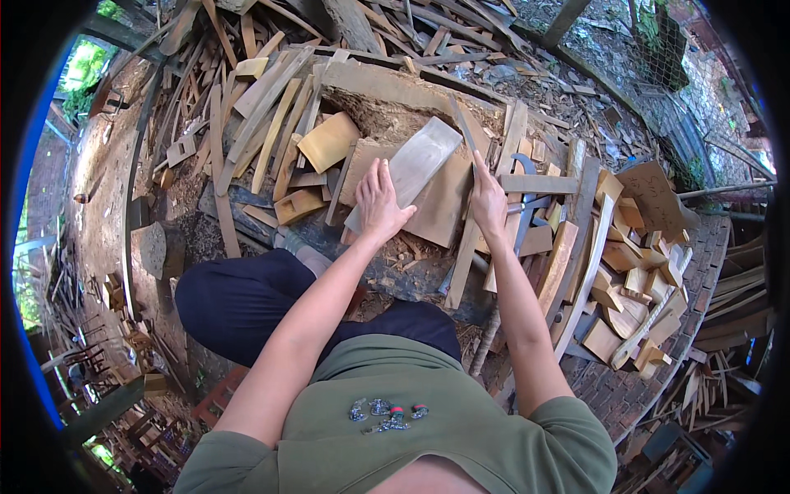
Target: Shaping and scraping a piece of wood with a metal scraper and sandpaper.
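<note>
A pale grey wooden board [425,158] lies tilted over a wide brown plank on the work surface. My left hand [382,200] grips it near its close end, with the fingers along the left side and the thumb toward the right edge. Just right of the board, my right hand [489,200] is closed around the near end of a long, thin knife-like blade [463,125]. The blade points away from me, its far tip beside the board's far end. My right hand covers the blade's handle.
Yellowish wood blocks [329,142] lie left of the board. A curved metal tool [524,165] rests among wood strips on the right. Several cut wood pieces [627,317] are heaped farther right. Long scrap strips [280,123] crowd the far left, and a log stump [156,250] stands nearby.
</note>
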Demonstrator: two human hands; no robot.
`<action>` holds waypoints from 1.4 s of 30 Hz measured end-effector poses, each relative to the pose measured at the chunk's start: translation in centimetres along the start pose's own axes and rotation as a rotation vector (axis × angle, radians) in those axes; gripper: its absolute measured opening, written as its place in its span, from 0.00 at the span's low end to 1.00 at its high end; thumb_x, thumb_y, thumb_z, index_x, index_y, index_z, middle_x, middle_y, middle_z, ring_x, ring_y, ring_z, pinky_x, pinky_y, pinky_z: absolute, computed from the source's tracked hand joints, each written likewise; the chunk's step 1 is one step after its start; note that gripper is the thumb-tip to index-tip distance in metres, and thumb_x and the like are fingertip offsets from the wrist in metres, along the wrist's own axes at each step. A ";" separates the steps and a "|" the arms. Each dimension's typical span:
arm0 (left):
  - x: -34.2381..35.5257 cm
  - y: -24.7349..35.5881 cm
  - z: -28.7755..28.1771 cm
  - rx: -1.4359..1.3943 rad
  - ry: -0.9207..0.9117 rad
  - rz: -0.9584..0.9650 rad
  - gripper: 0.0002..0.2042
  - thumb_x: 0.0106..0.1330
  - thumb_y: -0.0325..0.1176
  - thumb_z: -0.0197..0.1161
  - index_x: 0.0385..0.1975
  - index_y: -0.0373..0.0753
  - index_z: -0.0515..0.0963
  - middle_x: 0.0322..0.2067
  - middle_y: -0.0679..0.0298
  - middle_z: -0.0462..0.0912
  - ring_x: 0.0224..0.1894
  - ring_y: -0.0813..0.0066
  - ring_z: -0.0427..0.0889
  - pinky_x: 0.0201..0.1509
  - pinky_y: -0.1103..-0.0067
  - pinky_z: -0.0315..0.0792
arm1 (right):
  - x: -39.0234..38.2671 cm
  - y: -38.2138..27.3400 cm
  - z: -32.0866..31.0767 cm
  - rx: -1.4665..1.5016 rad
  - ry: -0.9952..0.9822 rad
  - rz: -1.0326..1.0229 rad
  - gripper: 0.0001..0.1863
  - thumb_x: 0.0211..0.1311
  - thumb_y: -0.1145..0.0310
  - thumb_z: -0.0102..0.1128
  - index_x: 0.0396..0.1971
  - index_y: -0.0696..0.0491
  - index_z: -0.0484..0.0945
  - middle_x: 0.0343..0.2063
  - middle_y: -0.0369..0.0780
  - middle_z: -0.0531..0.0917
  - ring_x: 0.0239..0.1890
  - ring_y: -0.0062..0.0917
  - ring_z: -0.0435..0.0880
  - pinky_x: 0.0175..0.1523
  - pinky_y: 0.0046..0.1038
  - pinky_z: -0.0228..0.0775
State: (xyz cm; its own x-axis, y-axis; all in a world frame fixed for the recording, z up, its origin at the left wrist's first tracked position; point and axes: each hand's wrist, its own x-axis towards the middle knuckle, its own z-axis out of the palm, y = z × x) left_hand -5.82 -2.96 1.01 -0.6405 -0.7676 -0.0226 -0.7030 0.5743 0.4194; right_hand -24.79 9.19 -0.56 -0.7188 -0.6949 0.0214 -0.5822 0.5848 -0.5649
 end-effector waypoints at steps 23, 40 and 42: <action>-2.7 0.1 -3.3 -0.493 0.038 -0.141 0.31 0.53 0.26 0.66 0.59 0.29 0.67 0.52 0.46 0.73 0.56 0.48 0.74 0.61 0.67 0.68 | -1.7 -8.9 -0.1 -0.139 -0.085 -0.304 0.32 0.63 0.71 0.50 0.67 0.30 0.65 0.26 0.47 0.80 0.21 0.44 0.82 0.25 0.44 0.75; -2.8 0.1 -3.7 -0.608 -0.027 -0.212 0.32 0.54 0.23 0.62 0.62 0.32 0.64 0.52 0.40 0.76 0.57 0.44 0.75 0.59 0.65 0.71 | -4.4 -9.6 0.9 -0.095 -0.161 -0.497 0.33 0.62 0.71 0.50 0.66 0.26 0.66 0.24 0.49 0.79 0.18 0.43 0.81 0.23 0.42 0.76; -2.9 0.5 -4.4 -0.682 -0.026 -0.208 0.32 0.54 0.22 0.62 0.63 0.31 0.63 0.54 0.40 0.75 0.58 0.46 0.75 0.60 0.67 0.70 | -1.4 -9.7 0.3 -0.129 -0.196 -0.408 0.31 0.62 0.71 0.50 0.65 0.29 0.67 0.25 0.49 0.80 0.21 0.44 0.83 0.24 0.44 0.75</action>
State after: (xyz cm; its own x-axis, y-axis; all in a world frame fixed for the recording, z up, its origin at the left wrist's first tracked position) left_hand -2.96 -1.70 5.24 -0.5268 -0.8303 -0.1819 -0.4673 0.1041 0.8779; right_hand -17.99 4.34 4.64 -0.3434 -0.9374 0.0570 -0.8537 0.2863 -0.4350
